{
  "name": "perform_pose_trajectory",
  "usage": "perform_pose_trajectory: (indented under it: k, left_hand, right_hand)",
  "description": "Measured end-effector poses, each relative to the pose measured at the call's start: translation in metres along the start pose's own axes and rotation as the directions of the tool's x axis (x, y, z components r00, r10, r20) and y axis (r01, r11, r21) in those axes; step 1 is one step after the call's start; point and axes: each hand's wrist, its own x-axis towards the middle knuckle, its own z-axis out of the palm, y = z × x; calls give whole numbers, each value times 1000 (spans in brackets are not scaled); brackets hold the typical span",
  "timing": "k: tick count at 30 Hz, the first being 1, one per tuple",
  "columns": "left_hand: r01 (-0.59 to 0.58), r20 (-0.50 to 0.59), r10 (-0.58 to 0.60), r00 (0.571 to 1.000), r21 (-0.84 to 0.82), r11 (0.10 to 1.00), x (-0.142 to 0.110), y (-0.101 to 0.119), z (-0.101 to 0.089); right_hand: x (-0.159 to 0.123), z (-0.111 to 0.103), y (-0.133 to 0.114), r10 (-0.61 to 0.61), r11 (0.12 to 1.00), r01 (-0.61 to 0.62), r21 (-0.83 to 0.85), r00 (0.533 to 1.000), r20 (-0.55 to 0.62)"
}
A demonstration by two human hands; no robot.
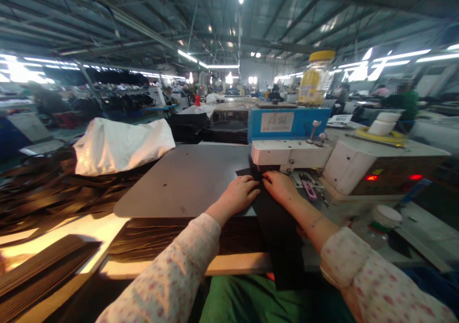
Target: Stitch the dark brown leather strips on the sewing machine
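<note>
A long black strip of material (pixel 279 237) runs from under the machine head (pixel 287 153) down over the table's front edge towards my lap. My left hand (pixel 239 193) lies at the strip's left edge, its fingers bent and pressed together on it. On the other side, my right hand (pixel 280 187) pinches the strip close in front of the machine, fingers curled. The fingertips of both hands are near each other, just below the white head. Beneath my left hand spreads a smooth grey metal plate (pixel 179 184). What lies under the fingertips is hidden.
Pink-handled snips (pixel 308 188) lie right of the machine. A control box (pixel 383 170) with red digits stands further right. A yellow-lidded jar (pixel 315 79) sits on the blue housing (pixel 289 122). Dark strips (pixel 46 184) and white cloth (pixel 124 146) are at left.
</note>
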Motion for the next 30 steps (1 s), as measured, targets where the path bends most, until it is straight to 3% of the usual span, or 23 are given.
perform_pose_trajectory:
  k: [30]
  left_hand:
    - [15, -23, -16, 1000, -51, 999, -1, 0, 1]
  right_hand:
    - [0, 2, 0, -14, 999, 12, -49, 1000, -25]
